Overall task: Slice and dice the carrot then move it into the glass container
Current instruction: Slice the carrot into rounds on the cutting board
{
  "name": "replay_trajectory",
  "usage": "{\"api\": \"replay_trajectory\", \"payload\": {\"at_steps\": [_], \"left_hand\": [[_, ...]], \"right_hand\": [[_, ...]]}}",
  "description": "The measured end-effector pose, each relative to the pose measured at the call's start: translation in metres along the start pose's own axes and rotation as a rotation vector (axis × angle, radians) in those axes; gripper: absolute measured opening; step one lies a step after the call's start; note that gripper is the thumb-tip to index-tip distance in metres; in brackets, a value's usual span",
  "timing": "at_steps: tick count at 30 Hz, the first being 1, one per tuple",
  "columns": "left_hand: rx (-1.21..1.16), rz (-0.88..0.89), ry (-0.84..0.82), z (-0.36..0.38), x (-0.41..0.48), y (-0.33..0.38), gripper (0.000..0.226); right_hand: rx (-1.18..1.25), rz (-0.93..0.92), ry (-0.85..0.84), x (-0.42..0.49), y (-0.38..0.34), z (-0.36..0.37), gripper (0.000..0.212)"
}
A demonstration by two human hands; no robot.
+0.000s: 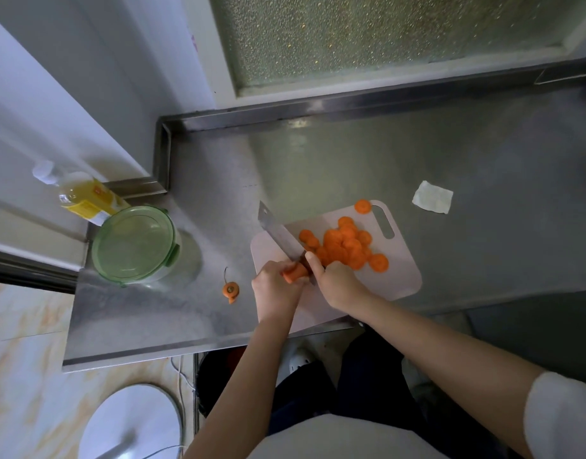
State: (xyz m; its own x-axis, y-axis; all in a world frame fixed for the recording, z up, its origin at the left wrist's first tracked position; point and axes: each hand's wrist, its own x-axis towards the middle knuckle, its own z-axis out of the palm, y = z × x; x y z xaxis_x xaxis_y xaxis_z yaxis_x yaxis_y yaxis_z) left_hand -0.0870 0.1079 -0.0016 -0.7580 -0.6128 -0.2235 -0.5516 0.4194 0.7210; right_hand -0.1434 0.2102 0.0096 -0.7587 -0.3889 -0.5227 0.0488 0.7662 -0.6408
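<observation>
Bottle of yellow liquid [83, 197] and lidded glass container [136, 245] are standing on the table [483, 160], well left of the left hand [275, 289]. A cut carrot end [231, 289] is lying just left of it. That hand is curling round the carrot stub [295, 272] on the cutting board [400, 270]. The right hand [334, 283] is gripping a knife [278, 233], blade touching the stub. Carrot slices [344, 246] are piling just beyond the right hand, and a tissue [432, 202] is lying farther right.

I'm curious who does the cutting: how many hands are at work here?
2. The left hand holds the carrot stub on the cutting board; the right hand grips the knife.
</observation>
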Motion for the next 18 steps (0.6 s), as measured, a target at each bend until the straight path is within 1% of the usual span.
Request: {"api": "replay_trajectory", "payload": {"at_steps": [2,4,5,6,7,8,9,10,12,13,15,18], "left_hand": [[-0.009,0.006,-0.005,0.000,0.000,-0.001,0.024],[-0.010,0.026,-0.007,0.002,0.000,-0.003,0.025],[-0.006,0.036,-0.004,0.003,0.000,-0.004,0.026],[-0.011,0.051,0.003,0.004,-0.001,-0.005,0.026],[-0.010,0.060,0.009,0.004,-0.001,-0.006,0.027],[-0.015,0.067,0.016,0.005,-0.001,-0.007,0.028],[-0.016,0.070,0.018,0.006,-0.001,-0.008,0.029],[-0.016,0.083,0.022,0.007,0.000,-0.009,0.031],[-0.019,0.105,0.028,0.009,0.000,-0.012,0.034],[-0.028,0.106,0.025,0.009,0.001,-0.013,0.035],[-0.043,0.106,0.003,0.008,0.002,-0.014,0.039],[-0.035,0.095,-0.057,0.006,0.004,-0.014,0.045]], "right_hand": [[0.011,-0.061,0.062,0.003,0.001,-0.002,0.047],[0.000,-0.085,0.051,0.006,0.005,0.000,0.049],[-0.007,-0.075,0.035,0.007,0.006,-0.002,0.055],[-0.020,-0.064,0.034,0.009,0.008,-0.002,0.066],[-0.045,-0.072,0.051,0.010,0.008,-0.002,0.080],[-0.072,-0.070,0.082,0.012,0.008,0.000,0.089],[-0.098,-0.061,0.109,0.014,0.009,0.001,0.089],[-0.103,-0.005,0.114,0.017,0.008,0.002,0.084],[-0.030,0.152,0.024,0.022,0.008,0.002,0.071],[0.012,0.194,-0.017,0.023,0.008,0.001,0.070],[0.085,0.217,-0.064,0.024,0.007,-0.002,0.071],[0.123,0.185,-0.068,0.023,0.010,-0.005,0.070]]}}
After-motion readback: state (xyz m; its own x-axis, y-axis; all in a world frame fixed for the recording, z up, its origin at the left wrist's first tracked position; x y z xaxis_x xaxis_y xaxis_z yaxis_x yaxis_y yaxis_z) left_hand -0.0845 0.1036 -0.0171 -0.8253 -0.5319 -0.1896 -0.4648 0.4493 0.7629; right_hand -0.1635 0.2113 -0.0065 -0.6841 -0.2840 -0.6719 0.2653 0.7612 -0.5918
